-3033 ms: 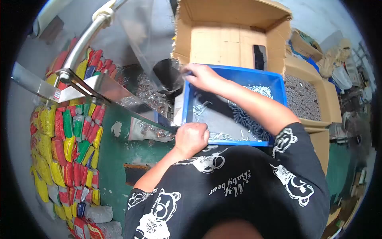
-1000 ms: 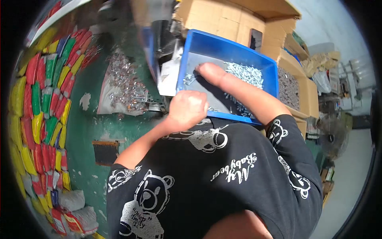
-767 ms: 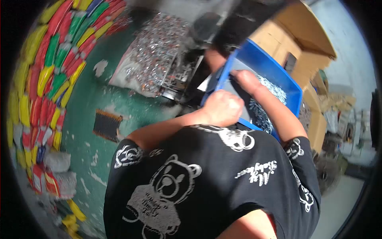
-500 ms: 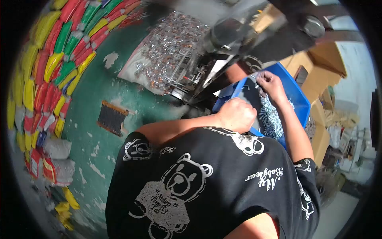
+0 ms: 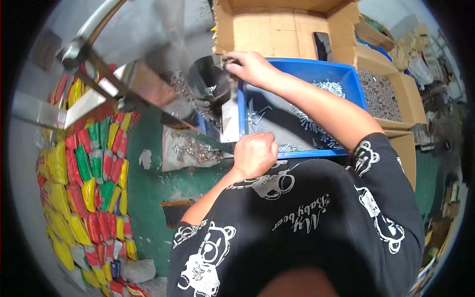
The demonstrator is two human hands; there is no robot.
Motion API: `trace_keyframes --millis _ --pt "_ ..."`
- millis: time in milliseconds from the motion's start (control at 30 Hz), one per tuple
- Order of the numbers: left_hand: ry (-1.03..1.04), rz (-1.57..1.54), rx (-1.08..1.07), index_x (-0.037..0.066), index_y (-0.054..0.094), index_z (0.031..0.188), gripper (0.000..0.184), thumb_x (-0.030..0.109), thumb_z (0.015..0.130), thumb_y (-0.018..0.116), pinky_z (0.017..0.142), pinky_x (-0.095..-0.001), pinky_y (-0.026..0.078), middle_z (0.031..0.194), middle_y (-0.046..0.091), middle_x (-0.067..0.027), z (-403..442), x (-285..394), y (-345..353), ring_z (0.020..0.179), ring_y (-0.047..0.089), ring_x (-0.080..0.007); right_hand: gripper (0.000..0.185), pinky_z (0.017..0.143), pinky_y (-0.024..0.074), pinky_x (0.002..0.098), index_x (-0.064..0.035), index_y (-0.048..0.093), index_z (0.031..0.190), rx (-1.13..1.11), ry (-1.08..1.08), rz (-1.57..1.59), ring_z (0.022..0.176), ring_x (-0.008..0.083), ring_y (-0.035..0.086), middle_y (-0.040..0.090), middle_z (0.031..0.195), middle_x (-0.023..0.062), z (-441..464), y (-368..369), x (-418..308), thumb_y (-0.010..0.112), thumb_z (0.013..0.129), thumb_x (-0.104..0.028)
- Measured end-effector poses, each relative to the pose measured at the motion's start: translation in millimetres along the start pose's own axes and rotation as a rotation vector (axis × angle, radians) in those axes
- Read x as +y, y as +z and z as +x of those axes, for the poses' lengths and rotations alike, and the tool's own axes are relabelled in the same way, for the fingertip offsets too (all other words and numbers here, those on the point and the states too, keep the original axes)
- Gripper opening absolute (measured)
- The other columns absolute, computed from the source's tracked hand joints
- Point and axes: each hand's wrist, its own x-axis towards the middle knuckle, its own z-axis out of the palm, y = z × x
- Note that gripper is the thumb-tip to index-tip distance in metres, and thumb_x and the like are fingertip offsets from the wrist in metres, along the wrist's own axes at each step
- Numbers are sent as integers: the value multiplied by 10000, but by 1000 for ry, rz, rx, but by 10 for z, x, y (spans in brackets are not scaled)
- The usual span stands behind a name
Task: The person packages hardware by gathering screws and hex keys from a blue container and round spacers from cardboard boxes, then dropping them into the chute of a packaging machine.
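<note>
My left hand (image 5: 256, 154) is closed in a fist at the near left corner of a blue tray (image 5: 316, 62); whatever it holds is hidden. Beyond the tray's left rim, my right hand (image 5: 245, 67) has its fingers curled together beside a dark round cup (image 5: 205, 79) on a machine. What those fingers hold cannot be made out. A heap of small silvery screws (image 5: 329, 89) lies in the right part of the tray. Several thin bent metal pieces (image 5: 255, 115) are scattered on the tray's left side.
Behind the tray stands a cardboard box (image 5: 272, 32) with a dark phone-like slab (image 5: 322, 46). Another box (image 5: 378, 96) on the right holds many small brown parts. Machine arms (image 5: 94, 74) reach in from the upper left. Coloured packets (image 5: 94, 183) cover the left floor.
The view has turned, so the tray now shows more squarely. My right hand has moved from over the tray to past its left rim, by the dark cup. My left hand stays closed.
</note>
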Motion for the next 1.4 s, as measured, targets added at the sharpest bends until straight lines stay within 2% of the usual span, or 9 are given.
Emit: trace_keyframes --millis 467,600,667,800,967,1100,1200,1300,1400 --pt "-101 217 -44 44 721 915 203 118 824 555 684 -424 509 833 692 -174 -34 -16 472 743 659 -354 222 557 564 318 17 674 984 906 658 330 697 192 689 695 860 138 -4279 -2576 2223 518 962 -139" --pt "-71 250 -77 55 719 924 218 116 845 525 667 -420 499 820 686 -164 -27 -20 45 720 649 -347 209 665 558 399 -3 714 854 151 1173 -691 788 306 698 697 835 212 -5417 -2466 2870 587 870 -168" --pt "-43 274 -58 57 718 921 219 117 847 521 661 -418 495 819 685 -159 -37 -57 54 713 645 -345 278 797 549 413 15 706 901 303 1351 -757 890 315 697 697 939 236 -5573 -2202 3061 558 877 -218" --pt "-72 270 -81 55 717 921 222 111 843 516 664 -416 495 817 684 -159 -25 46 44 715 645 -342 259 839 533 450 -1 724 922 325 1390 -751 928 382 674 681 1000 249 -5767 -1856 3410 558 841 -182" --pt "-70 262 -63 46 715 918 223 98 832 515 665 -416 496 814 685 -160 -44 18 49 714 644 -343 273 834 544 436 26 689 1032 -396 1128 -792 963 349 665 669 1077 225 -5719 -1459 3065 537 835 -87" --pt "-114 236 -37 30 715 900 228 71 806 512 660 -411 498 803 684 -163 -34 107 82 702 644 -345 205 843 519 434 -29 694 925 -88 981 -802 955 356 650 680 988 174 -6596 -1363 4290 589 812 -164" --pt "-90 234 -42 15 712 882 224 56 786 514 653 -406 499 792 683 -166 -14 114 71 694 644 -344 259 865 504 409 -35 662 1037 -346 943 -613 989 330 639 667 1064 165 -6128 -1774 3302 619 819 -166" --pt "-99 214 -54 12 701 870 211 53 782 514 659 -409 499 784 680 -164 -11 142 100 700 648 -343 303 828 501 362 -73 637 1105 33 1001 -490 940 262 644 679 1008 104 -6070 -2166 3016 665 838 -213" --pt "-103 189 -71 22 696 876 208 58 785 512 674 -418 499 787 680 -159 6 165 125 708 650 -343 340 659 457 259 -115 596 1135 575 959 765 806 123 578 625 879 11 -5561 -2839 2227 689 879 -319"
